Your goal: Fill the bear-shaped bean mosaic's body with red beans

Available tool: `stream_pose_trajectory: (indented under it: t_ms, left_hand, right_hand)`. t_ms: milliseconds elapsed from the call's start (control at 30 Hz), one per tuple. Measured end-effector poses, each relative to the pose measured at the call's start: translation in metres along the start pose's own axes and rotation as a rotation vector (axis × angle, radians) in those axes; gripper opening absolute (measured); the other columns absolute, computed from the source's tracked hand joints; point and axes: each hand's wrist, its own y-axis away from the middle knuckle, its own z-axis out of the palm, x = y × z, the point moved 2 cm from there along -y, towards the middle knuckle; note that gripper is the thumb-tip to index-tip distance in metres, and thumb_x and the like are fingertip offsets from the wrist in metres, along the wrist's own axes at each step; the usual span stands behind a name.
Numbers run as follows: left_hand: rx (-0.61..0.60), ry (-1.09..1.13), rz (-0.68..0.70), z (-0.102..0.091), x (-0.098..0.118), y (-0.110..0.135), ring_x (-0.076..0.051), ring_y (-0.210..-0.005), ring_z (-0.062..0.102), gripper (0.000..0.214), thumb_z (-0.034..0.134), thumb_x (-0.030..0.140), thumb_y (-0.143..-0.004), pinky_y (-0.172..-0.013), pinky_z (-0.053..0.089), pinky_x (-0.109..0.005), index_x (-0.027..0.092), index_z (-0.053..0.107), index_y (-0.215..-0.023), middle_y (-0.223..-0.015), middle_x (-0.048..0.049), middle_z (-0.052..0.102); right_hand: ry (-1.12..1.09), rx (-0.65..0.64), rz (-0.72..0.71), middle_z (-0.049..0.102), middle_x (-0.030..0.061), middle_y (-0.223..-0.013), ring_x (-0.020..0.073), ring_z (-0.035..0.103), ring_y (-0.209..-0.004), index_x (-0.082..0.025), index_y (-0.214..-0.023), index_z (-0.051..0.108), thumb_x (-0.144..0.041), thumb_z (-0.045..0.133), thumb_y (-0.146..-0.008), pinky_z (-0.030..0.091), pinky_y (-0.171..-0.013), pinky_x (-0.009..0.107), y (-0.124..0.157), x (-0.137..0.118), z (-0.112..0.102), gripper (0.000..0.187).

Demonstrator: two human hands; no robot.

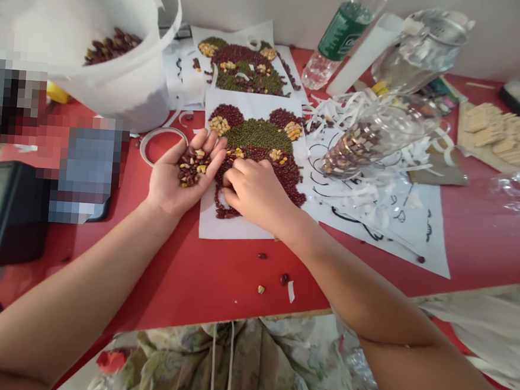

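Observation:
My left hand (167, 182) is palm up and cupped around a mix of dark red beans, green beans and yellow corn kernels (193, 168). Close beside it, my right hand (260, 189) bends over a bean mosaic (259, 134) with its fingers drawn together; whatever they pinch is hidden. Green beans, red beans and corn form an animal-like head on a white sheet (208, 224), partly covered by both hands. Behind it lies a second bean mosaic (247, 60). A ring-shaped strip (144, 145) rests left of my left hand.
A white bucket (137, 100) with red beans stands at back left, near a phone (103, 208). A clear container of beans (355, 139) lies tilted on paper strips at right, with a green-labelled bottle (342, 34) behind. Loose beans (284, 278) dot the red table's front.

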Motion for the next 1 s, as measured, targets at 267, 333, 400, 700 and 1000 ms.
stream_pose_trajectory:
  t_ms: [267,333,400,700,1000]
  left_hand:
    - [0.039,-0.012,-0.029,0.002,0.001,0.000,-0.013,-0.108,0.070,0.034,0.033,0.028,-0.104,-0.103,0.051,-0.026,0.014,0.063,-0.101,-0.094,-0.0014,0.077]
    - [0.061,-0.015,-0.030,0.003,0.000,0.000,-0.013,-0.112,0.069,0.035,0.032,0.029,-0.104,-0.105,0.050,-0.026,0.014,0.063,-0.101,-0.093,-0.0014,0.076]
    - [0.072,-0.018,-0.031,0.005,0.000,0.001,-0.013,-0.113,0.068,0.036,0.030,0.029,-0.104,-0.105,0.050,-0.026,0.015,0.063,-0.101,-0.092,-0.0014,0.077]
    - [0.045,-0.010,-0.012,0.006,-0.002,0.002,-0.014,-0.109,0.070,0.030,0.035,0.027,-0.102,-0.107,0.049,-0.026,0.016,0.064,-0.101,-0.092,-0.0019,0.078]
    - [0.123,-0.126,-0.141,0.007,-0.010,0.007,-0.017,-0.118,0.068,0.037,0.034,0.030,-0.101,-0.099,0.055,-0.027,0.018,0.065,-0.116,-0.097,-0.0031,0.078]
  right_hand:
    - [-0.074,-0.008,0.083,0.067,0.0104,-0.102,0.0252,0.059,-0.101,-0.014,-0.092,0.067,-0.023,0.050,-0.094,0.024,-0.079,0.035,-0.002,0.003,0.002,0.019]
    - [-0.075,0.002,0.098,0.068,0.0108,-0.101,0.0254,0.059,-0.100,-0.014,-0.091,0.067,-0.022,0.049,-0.094,0.024,-0.078,0.036,-0.002,0.002,0.003,0.020]
    - [-0.080,0.009,0.116,0.068,0.0115,-0.101,0.0256,0.059,-0.099,-0.013,-0.091,0.067,-0.022,0.049,-0.094,0.025,-0.078,0.036,-0.001,0.001,0.003,0.020]
    - [-0.209,0.126,0.193,0.064,0.0082,-0.093,0.0210,0.057,-0.091,-0.018,-0.082,0.059,-0.016,0.040,-0.094,0.031,-0.080,0.035,-0.002,0.008,0.003,0.023]
    - [-0.477,0.499,0.014,0.056,0.0063,-0.093,0.0186,0.053,-0.092,-0.022,-0.088,0.048,-0.021,0.039,-0.098,0.043,-0.087,0.034,0.003,0.014,-0.004,0.014]
